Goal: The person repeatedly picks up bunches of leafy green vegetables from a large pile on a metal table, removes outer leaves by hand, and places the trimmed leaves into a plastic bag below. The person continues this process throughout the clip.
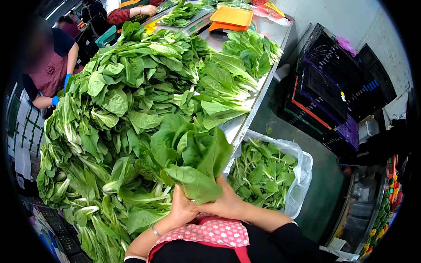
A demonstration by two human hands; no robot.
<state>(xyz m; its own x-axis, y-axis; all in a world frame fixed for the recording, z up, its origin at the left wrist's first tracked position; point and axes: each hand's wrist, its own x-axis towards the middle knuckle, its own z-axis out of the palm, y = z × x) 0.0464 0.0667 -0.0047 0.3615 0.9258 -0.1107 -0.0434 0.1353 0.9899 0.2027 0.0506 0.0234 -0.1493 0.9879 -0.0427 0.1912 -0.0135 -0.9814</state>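
A head of leafy greens [190,157], perhaps a bok choy type, stands leaves-up between my two hands. My left hand [183,204] is closed around its lower left side, and my right hand [226,201] grips it from the right. The stem end is mostly hidden behind a drooping leaf and my fingers. Beyond and to the left spreads a deep heap of the same greens [111,102]. Several heads [227,87] lie side by side along the table's right edge, white stems pointing outward.
A white bin [307,184] lined with clear plastic holds loose leaves [263,174] beside the metal table [241,126]. An orange scale [232,16] and another weighing scale [197,23] stand at the far end. Stacked crates [324,95] line the right wall. A co-worker's blue-gloved hand [55,100] touches the heap.
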